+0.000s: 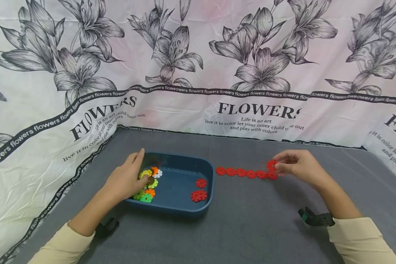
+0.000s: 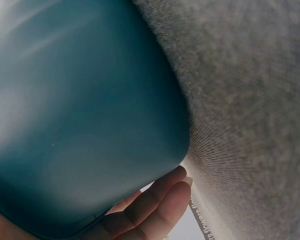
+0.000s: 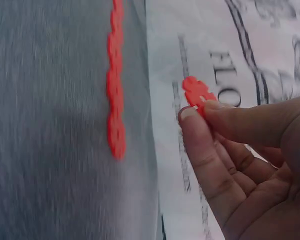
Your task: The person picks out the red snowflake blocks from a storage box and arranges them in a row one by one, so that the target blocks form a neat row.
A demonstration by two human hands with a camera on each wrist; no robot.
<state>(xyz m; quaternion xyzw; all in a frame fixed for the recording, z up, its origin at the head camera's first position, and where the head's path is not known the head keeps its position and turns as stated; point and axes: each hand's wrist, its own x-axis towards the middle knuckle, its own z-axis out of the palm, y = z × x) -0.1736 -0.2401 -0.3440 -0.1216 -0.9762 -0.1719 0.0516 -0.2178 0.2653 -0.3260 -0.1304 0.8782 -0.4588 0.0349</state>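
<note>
My right hand pinches a red notched plastic disc between thumb and fingertips. That disc is raised over the right end of a row of red notched discs, which lies on the grey cloth as a joined strip. In the right wrist view a gap shows between the held disc and the strip. On the left, my left hand grips the side of a blue plastic tray, thumb over the rim and fingers outside. The left wrist view shows those fingers against the tray's outer wall.
Inside the tray, a few red discs lie at the right. A mixed pile of yellow, green, orange and white discs sits at the left, partly behind the left thumb. A flower-printed cloth borders the grey tabletop behind and to the sides.
</note>
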